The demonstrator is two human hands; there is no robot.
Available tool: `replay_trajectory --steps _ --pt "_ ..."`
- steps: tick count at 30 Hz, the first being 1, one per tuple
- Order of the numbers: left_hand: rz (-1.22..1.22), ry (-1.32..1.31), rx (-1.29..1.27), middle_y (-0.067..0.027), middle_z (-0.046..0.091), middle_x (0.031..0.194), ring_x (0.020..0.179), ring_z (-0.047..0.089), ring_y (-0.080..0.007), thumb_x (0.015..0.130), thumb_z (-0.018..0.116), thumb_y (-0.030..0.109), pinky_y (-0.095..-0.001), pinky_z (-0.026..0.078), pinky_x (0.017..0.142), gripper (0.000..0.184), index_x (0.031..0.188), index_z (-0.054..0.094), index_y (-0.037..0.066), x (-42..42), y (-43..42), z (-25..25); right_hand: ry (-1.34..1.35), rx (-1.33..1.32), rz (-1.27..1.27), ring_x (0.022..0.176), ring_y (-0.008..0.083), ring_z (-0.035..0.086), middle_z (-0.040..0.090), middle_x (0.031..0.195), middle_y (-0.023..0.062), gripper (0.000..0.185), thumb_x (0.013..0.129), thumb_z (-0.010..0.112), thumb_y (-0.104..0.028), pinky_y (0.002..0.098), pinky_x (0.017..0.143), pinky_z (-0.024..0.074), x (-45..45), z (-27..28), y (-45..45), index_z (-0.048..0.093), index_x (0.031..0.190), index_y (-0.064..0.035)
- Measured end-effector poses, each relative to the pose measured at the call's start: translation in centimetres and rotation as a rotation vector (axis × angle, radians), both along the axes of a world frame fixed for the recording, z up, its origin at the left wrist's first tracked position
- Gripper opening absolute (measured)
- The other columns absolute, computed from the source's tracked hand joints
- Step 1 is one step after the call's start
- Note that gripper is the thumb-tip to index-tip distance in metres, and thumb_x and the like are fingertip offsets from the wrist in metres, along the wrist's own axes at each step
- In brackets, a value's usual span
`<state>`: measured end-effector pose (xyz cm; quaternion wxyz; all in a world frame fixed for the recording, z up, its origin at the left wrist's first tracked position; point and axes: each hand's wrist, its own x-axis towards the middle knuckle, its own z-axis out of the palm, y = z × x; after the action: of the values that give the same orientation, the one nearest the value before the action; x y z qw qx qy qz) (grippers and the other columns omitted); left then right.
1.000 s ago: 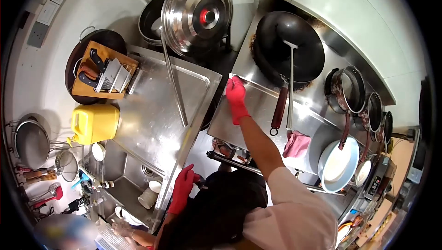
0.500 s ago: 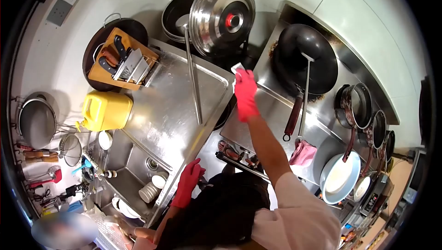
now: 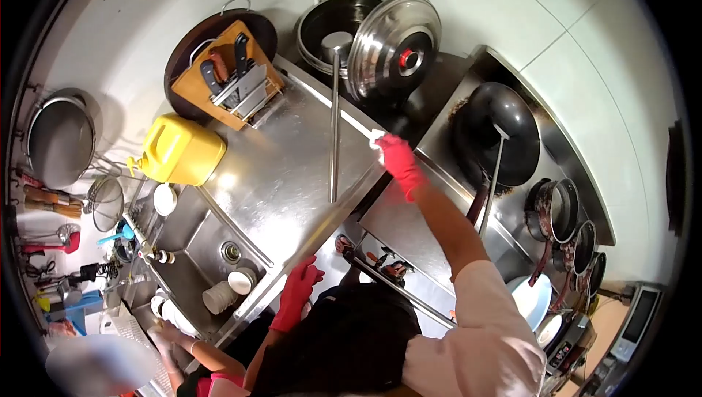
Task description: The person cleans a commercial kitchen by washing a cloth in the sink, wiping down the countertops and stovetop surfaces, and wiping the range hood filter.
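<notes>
In a red rubber glove, my right hand is closed on a white cloth. It presses the cloth against the back right corner of the steel counter, by the gap beside the stove. My left hand, gloved in red too, hovers near the counter's front edge with fingers partly spread and nothing visible in them. A long-handled ladle lies across the counter, its bowl over the large pot. Against that pot leans a shiny lid with a red-ringed knob.
A knife rack and a yellow jug stand on the counter's left. Stacked cups sit in the sink. A wok rests on the stove at right, near several saucepans. A co-worker's hands show at lower left.
The view has shifted, so the counter and pots appear lower and further right. My right hand has moved with the white cloth along the counter's back corner. My left hand stays by the front edge.
</notes>
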<state>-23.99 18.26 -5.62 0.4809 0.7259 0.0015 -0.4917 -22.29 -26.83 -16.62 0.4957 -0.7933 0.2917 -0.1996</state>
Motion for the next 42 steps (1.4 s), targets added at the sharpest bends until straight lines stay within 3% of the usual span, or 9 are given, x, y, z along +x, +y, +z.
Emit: replay_trajectory --steps 5,8,12,31,35,37,38,40,42 --pt "0.097 0.007 -0.041 -0.0145 0.071 0.102 0.09 0.069 -0.0198 0.103 0.05 0.021 -0.0306 0.053 0.083 0.043 0.14 0.05 -0.002 -0.8 2.4 -2.3 0.041 -0.183 0.062 0.098 0.0339 0.065 0.068 0.103 0.0156 0.019 0.093 0.056 -0.017 0.0417 0.082 0.0523 -0.2 -0.2 4.3 0.069 0.099 -0.0041" --pt "0.114 -0.003 -0.056 -0.0147 0.071 0.103 0.091 0.069 -0.0194 0.103 0.049 0.021 -0.03 0.053 0.082 0.044 0.14 0.05 -0.003 -1.5 2.6 -2.2 0.182 -0.893 0.428 0.1 0.0323 0.064 0.068 0.101 0.0149 0.016 0.088 0.061 -0.017 0.0424 0.087 0.0512 -2.0 -1.3 6.5 0.069 0.096 -0.0058" --pt "0.122 -0.011 -0.089 -0.0146 0.071 0.105 0.092 0.069 -0.0189 0.103 0.048 0.024 -0.0295 0.052 0.083 0.045 0.14 0.051 -0.002 -2.3 2.0 -0.9 0.195 -1.06 0.61 0.097 0.0298 0.063 0.067 0.096 0.0109 0.021 0.074 0.066 -0.021 0.0443 0.085 0.0517 0.2 0.0 0.6 0.068 0.091 -0.0074" --pt "0.069 0.052 -0.062 -0.0123 0.071 0.109 0.093 0.067 -0.0182 0.101 0.051 0.023 -0.0297 0.052 0.082 0.048 0.144 0.048 0.002 -5.7 3.4 -2.2 -0.041 -0.72 0.684 0.096 0.0273 0.062 0.068 0.104 0.007 0.026 0.076 0.059 -0.01 0.04 0.079 0.0522 -4.1 2.2 21.7 0.068 0.101 -0.01" --pt "0.112 -0.001 -0.095 -0.0115 0.071 0.108 0.092 0.067 -0.0175 0.101 0.052 0.023 -0.0295 0.051 0.081 0.048 0.144 0.048 0.002 -5.3 3.4 -1.1 -0.069 -0.625 0.323 0.091 0.0278 0.063 0.07 0.096 0.0076 0.019 0.074 0.062 -0.004 0.0381 0.082 0.0513 -4.5 3.5 19.2 0.071 0.09 -0.0098" --pt "0.177 -0.014 -0.102 -0.0111 0.071 0.108 0.091 0.067 -0.0171 0.101 0.052 0.022 -0.0297 0.051 0.081 0.048 0.144 0.048 0.002 -5.3 3.9 -1.5 -0.287 -0.158 0.001 0.095 0.0298 0.063 0.069 0.095 0.0103 0.017 0.081 0.058 -0.005 0.0426 0.082 0.0514 -3.4 1.3 13.7 0.07 0.091 -0.0117" --pt "0.189 -0.011 -0.112 -0.0111 0.071 0.108 0.091 0.067 -0.0171 0.101 0.052 0.022 -0.0297 0.051 0.081 0.047 0.144 0.048 0.002 -5.4 4.2 -1.8 -0.15 -0.693 -0.082 0.094 0.0337 0.064 0.069 0.096 0.0121 0.018 0.083 0.058 -0.003 0.0449 0.083 0.0513 -2.7 1.3 9.3 0.069 0.095 -0.0099" --pt "0.219 -0.004 -0.125 -0.0111 0.071 0.108 0.091 0.067 -0.017 0.101 0.052 0.022 -0.0297 0.051 0.081 0.047 0.144 0.048 0.002 -5.7 4.8 -2.5 0.0 -0.774 -0.273 0.088 0.0366 0.064 0.068 0.091 0.0154 0.014 0.086 0.06 -0.009 0.0448 0.08 0.0508 -1.4 2.2 3.3 0.068 0.098 -0.0063" --pt "0.23 0.018 -0.101 -0.0119 0.071 0.108 0.091 0.067 -0.0175 0.101 0.052 0.022 -0.0302 0.052 0.082 0.045 0.142 0.049 0.003 -6.1 5.2 -2.5 -0.04 -0.086 -0.192 0.083 0.0285 0.063 0.066 0.086 0.0143 0.014 0.091 0.058 -0.016 0.04 0.074 0.0499 -0.8 -0.1 -0.5 0.066 0.094 -0.0048"
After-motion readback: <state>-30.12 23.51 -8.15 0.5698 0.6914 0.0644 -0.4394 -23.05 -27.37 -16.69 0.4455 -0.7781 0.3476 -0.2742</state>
